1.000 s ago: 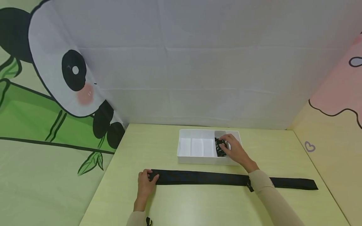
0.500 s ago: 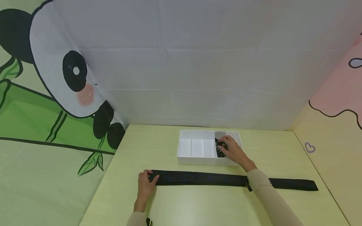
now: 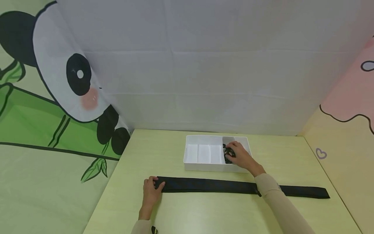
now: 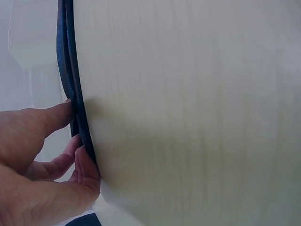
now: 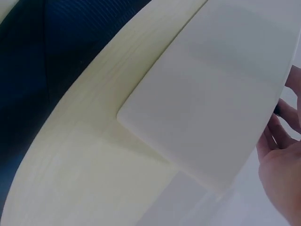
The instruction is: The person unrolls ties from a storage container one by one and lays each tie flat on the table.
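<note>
left hand: grasping. thumb and fingers pinch the left end of the dark strip; left wrist view confirms it, thumb on one side of the strip, fingertips on the other, strip edge-on with its layers stacked.

strip: lies flat on the table, running left to right across the near side of the box, apart from it. right sleeve crosses above it, hiding a section. small dark tab pokes out from the strip's near edge, just beside that sleeve. right end of the strip is uncovered.

right hand: grasping. reaches into the right part of the box, thumb and fingers curled on the bundle, black with a pale pattern. bundle sits just right of a divider; its right side is hidden by the hand. right wrist view mostly gets the box's outer wall, fingers past the rim, only a sliver of something dark at the fingertips.

box: white, divided, near the table's far edge. bare white floor shows left of the bundle.

behind: white sheet. left: green panel with a panda. right: pink and yellow panel, purple heart on it.
</note>
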Tool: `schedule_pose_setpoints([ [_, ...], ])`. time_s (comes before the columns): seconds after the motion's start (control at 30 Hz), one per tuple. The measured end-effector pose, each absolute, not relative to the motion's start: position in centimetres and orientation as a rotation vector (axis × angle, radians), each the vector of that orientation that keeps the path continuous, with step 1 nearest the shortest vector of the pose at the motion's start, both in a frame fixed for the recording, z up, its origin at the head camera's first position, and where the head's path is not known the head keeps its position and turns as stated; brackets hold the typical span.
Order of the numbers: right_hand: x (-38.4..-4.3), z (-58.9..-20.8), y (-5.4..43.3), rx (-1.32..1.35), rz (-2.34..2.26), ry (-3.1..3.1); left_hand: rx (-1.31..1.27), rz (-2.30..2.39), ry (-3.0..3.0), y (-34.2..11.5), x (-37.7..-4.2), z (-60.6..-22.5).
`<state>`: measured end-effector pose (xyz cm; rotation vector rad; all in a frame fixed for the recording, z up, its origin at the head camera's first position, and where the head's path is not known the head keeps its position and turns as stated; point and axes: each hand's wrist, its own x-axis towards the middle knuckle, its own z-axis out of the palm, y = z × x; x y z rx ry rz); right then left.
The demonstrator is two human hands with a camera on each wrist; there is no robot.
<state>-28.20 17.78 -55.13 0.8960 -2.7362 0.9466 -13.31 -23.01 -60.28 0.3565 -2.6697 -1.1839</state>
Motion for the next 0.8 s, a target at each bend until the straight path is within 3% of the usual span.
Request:
schedule_pose_setpoints([
  [0.8,-29.3,-54.3,18.0,1.013,0.792,-2.879,0.356,-1.204,-2.659,-22.9,-13.3,-60.4],
])
